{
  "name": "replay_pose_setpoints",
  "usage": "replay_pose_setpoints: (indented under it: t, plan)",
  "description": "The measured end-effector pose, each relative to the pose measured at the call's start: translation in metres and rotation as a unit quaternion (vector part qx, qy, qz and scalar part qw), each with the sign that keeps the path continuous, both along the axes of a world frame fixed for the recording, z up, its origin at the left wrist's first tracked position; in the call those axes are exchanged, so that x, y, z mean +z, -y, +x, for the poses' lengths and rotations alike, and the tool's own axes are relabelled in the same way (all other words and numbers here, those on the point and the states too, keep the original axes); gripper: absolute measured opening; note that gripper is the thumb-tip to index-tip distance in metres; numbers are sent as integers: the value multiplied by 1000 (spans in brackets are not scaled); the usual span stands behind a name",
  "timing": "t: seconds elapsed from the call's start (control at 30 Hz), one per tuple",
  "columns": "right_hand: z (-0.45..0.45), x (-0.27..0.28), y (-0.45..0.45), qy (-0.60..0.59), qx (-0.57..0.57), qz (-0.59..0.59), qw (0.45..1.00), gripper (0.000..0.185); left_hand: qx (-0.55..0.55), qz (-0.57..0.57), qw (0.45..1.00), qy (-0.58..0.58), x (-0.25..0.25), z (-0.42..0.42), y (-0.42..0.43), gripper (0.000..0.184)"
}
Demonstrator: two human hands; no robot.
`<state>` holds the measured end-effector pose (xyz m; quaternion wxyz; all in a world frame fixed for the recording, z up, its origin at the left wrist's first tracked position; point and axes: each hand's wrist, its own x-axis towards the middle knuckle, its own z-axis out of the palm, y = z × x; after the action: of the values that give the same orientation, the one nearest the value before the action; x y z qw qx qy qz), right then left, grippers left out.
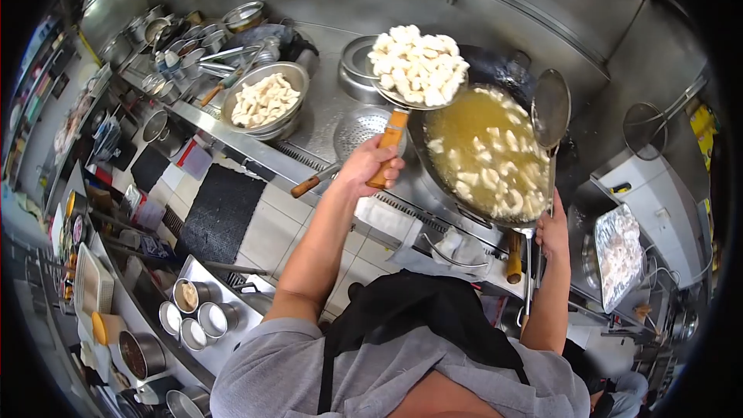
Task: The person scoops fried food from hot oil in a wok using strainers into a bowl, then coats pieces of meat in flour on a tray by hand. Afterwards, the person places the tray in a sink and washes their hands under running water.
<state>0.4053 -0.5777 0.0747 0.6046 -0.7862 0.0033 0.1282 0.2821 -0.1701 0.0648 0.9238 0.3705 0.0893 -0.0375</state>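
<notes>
My left hand (375,166) grips the wooden handle of a strainer (396,102), which is heaped with pale, whitish food pieces (418,66). The loaded strainer is held up beside the left rim of a large dark wok (484,70). In the wok's yellow oil (464,128) float several more pale pieces (495,178), some of them curled. My right hand (551,232), at the wok's near right side, is closed around the long metal handle of a round ladle-like skimmer (551,108). That tool's head stands tilted over the wok's right edge.
A metal bowl (294,77) of pale pieces stands on the steel counter at left. Near it lie a perforated strainer (364,133) and a lidded pot (357,85). A foil-lined tray (619,255) is at right. Small containers (193,333) sit behind me at lower left.
</notes>
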Motion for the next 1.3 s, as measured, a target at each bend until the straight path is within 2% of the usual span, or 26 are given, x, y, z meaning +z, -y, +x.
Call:
replay_pose_setpoints:
  t: [0.13, 0.27, 0.4, 0.47, 0.5, 0.53, 0.6, 0.67, 0.7, 0.73, 0.77, 0.87, 1.0, 1.03, 1.07, 1.17, 1.3]
  plan:
    - [-1, 2, -13, 9, -8, 24, 1000, 65, 87, 88, 992, -25, 6, -42, -81, 24]
    - [0, 2, -18, 22, -15, 39, 999, 64, 175, 202, 959, -94, 34, -82, -167, 24]
    - [-8, 16, -35, 29, -15, 38, 999, 67, 244, 390, 869, -182, 59, -108, -235, 21]
    - [-9, 21, -46, 35, -1, 45, 998, 66, 266, 477, 812, -206, 53, -118, -268, 26]
    - [-10, 24, -54, 37, 6, 38, 999, 66, 258, 562, 751, -231, 49, -122, -281, 32]
    - [-10, 25, -60, 33, 3, 33, 999, 66, 233, 659, 648, -304, 48, -124, -282, 39]
    - [-10, 23, -72, 36, 23, 58, 997, 62, 205, 835, 386, -335, -35, -130, -342, 52]
    - [-13, 27, -91, 26, 11, 38, 999, 63, 95, 819, 353, -442, -54, -115, -301, 65]
    - [-15, 29, -98, 14, 20, 37, 999, 63, 71, 811, 342, -469, -84, -109, -295, 73]
    - [-16, 30, -106, 3, 31, 39, 999, 63, 71, 818, 329, -467, -118, -105, -287, 74]
    - [-18, 33, -114, 5, 38, 33, 999, 63, 126, 809, 314, -481, -161, -98, -289, 74]
    - [-26, 46, -128, -3, 49, 30, 998, 63, 163, 804, 338, -461, -190, -84, -279, 73]
    - [-25, 54, -124, 23, 61, 33, 997, 64, 150, 807, 348, -453, -170, -87, -278, 73]
    - [-28, 57, -125, 26, 44, 30, 998, 64, 152, 784, 390, -459, -159, -88, -276, 75]
    - [-28, 56, -123, 29, 41, 31, 998, 64, 154, 785, 391, -456, -148, -90, -271, 75]
    - [-27, 49, -109, 32, 35, 26, 999, 64, 194, 754, 455, -433, -123, -97, -252, 79]
    - [-25, 44, -96, 26, 38, 21, 999, 63, 222, 751, 478, -397, -106, -98, -231, 84]
